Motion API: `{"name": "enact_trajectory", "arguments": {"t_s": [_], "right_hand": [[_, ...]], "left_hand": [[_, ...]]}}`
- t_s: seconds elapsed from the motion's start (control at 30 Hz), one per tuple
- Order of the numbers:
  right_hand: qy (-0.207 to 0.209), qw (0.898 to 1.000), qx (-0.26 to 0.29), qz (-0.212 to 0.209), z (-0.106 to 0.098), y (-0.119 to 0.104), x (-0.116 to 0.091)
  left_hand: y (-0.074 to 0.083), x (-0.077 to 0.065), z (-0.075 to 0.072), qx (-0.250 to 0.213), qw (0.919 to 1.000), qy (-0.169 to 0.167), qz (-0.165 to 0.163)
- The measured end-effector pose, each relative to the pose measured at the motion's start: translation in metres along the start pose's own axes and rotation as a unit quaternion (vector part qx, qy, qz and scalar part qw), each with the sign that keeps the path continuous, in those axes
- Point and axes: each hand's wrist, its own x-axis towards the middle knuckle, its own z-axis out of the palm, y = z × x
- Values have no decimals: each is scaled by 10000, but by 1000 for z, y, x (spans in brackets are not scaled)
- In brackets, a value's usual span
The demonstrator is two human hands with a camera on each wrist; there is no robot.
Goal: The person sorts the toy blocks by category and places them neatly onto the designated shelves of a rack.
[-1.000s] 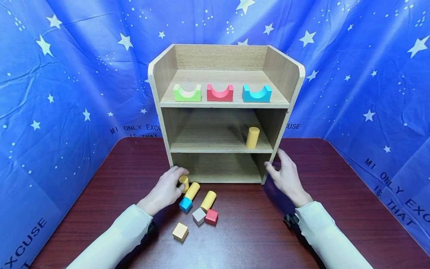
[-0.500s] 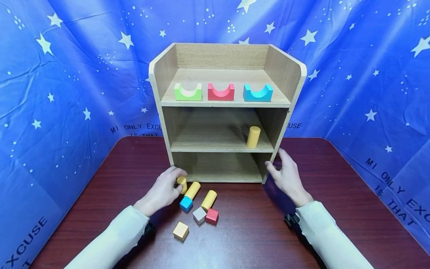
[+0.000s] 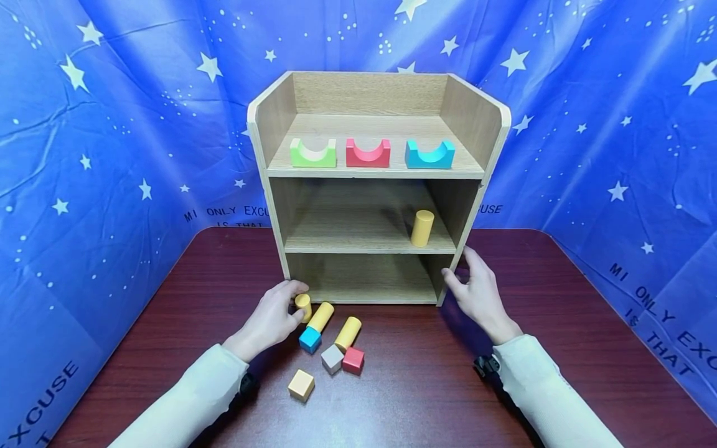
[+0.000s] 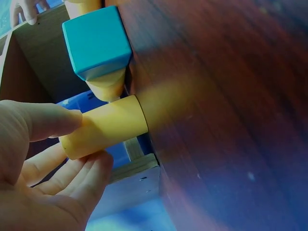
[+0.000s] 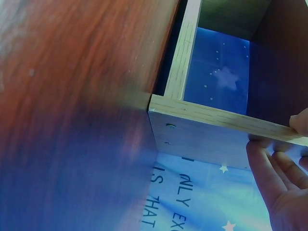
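Your left hand (image 3: 266,320) pinches a yellow cylinder (image 3: 304,306) between thumb and fingers; it stands upright, long axis vertical and round end facing up, just in front of the left end of the shelf (image 3: 366,96). Your right hand (image 3: 478,295) grips the shelf's right side panel, thumb and fingers on opposite faces. The shelf stands on a glossy, dark red worktop (image 3: 426,386), with blue starry curtain (image 3: 117,130) behind and to both sides.
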Motion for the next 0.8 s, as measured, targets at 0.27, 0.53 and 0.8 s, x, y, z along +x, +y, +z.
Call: {"name": "enact_trajectory", "arguments": {"t_s": [0.27, 0.53, 0.8], "right_hand": [[39, 10000, -73, -15, 0, -1, 0], [29, 10000, -65, -10, 0, -1, 0], [56, 9999, -153, -16, 0, -1, 0]], "left_hand": [[0, 0, -1, -51, 9999, -90, -42], [-2, -3, -3, -64, 9997, -196, -146], [-6, -3, -5, -478, 9976, -321, -383]]}}
